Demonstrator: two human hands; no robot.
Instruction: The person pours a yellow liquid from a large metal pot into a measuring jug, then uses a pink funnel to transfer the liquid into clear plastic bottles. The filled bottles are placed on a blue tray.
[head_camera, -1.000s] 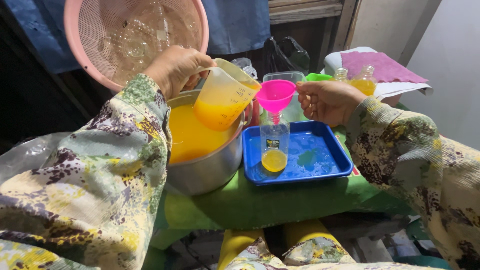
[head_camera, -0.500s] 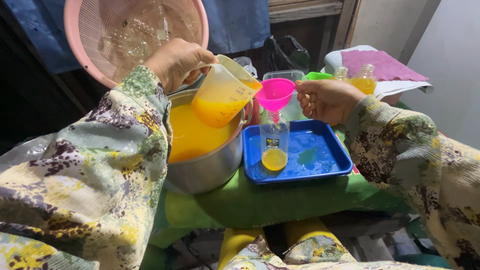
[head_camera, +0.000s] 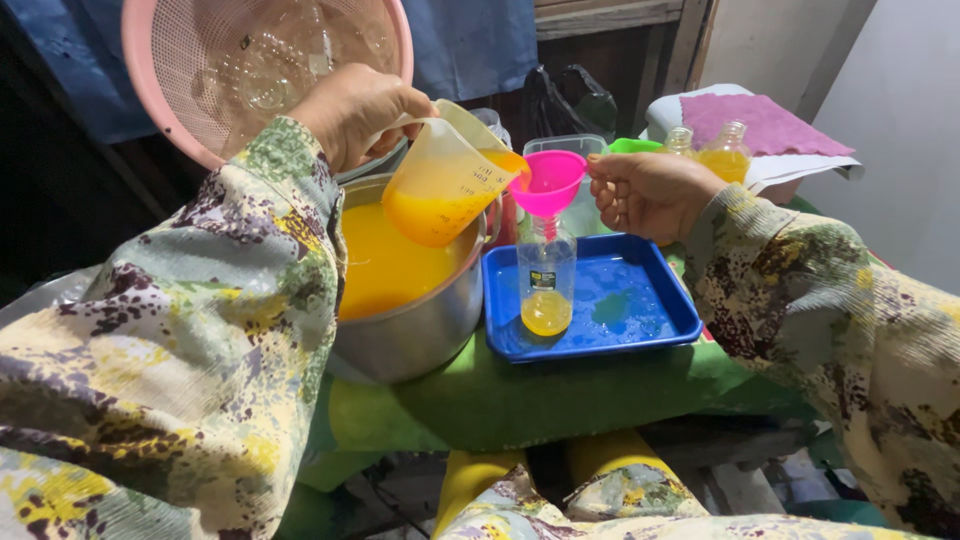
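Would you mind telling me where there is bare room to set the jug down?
Free: the blue tray floor right of the bottle, and the green cloth strip before tray and pot. Crowded: behind the tray, with containers and filled bottles.

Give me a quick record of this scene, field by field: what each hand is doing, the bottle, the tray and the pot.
left hand: holds measuring jug of orange liquid, tilted over funnel
right hand: steadies pink funnel by its rim
bottle: clear, upright, funnel in its neck, orange liquid low in the bottom
tray: blue, wet, bottle stands in it
pot: metal, holds orange liquid, left of tray
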